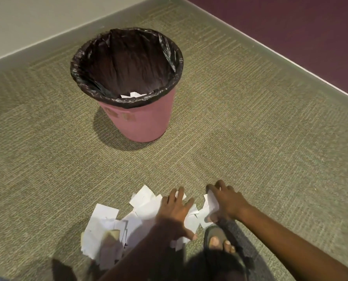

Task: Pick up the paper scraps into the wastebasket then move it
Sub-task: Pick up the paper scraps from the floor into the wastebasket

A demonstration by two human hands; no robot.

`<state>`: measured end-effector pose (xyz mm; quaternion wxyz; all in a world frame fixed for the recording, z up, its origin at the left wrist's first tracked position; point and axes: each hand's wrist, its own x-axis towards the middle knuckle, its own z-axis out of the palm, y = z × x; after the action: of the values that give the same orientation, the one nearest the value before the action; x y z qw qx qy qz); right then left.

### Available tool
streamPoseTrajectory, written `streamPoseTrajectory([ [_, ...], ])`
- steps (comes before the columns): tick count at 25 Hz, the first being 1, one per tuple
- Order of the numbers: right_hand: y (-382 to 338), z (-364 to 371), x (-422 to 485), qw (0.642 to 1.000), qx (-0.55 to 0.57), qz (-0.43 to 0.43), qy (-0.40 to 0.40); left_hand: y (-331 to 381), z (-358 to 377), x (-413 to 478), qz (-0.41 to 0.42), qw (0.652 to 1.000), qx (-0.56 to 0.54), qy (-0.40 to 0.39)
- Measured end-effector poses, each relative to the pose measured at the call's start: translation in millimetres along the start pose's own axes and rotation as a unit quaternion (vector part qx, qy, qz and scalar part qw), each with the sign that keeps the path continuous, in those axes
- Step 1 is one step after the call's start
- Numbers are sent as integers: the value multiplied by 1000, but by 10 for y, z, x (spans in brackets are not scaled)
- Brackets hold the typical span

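Gathering the paper scraps [112, 226] from the carpet [270, 149], lower middle of the frame.
Judged best: rake the loose pieces at lower left inward into one bunch before lifting, so none fall. The left hand [175, 209] lies spread flat on the pile; just right of it, the right hand [225, 201] curls round a few scraps. The wastebasket [144, 122] stands upper middle, well apart from both.
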<state>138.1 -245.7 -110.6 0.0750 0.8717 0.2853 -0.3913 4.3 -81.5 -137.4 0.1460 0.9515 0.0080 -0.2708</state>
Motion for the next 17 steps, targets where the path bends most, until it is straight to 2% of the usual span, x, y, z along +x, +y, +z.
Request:
streamPoseTrajectory([
  [4,-140,383,-83,995,-68,-13,76,110,105,22,4,999,46,22],
  [8,-193,466,-100,988,-13,-48,143,143,148,10,37,999,9,16],
  [13,-114,338,-15,989,36,-51,132,119,311,50,52,995,-18,88],
  [17,-103,278,58,987,37,-68,139,35,444,146,27,996,-76,28],
])
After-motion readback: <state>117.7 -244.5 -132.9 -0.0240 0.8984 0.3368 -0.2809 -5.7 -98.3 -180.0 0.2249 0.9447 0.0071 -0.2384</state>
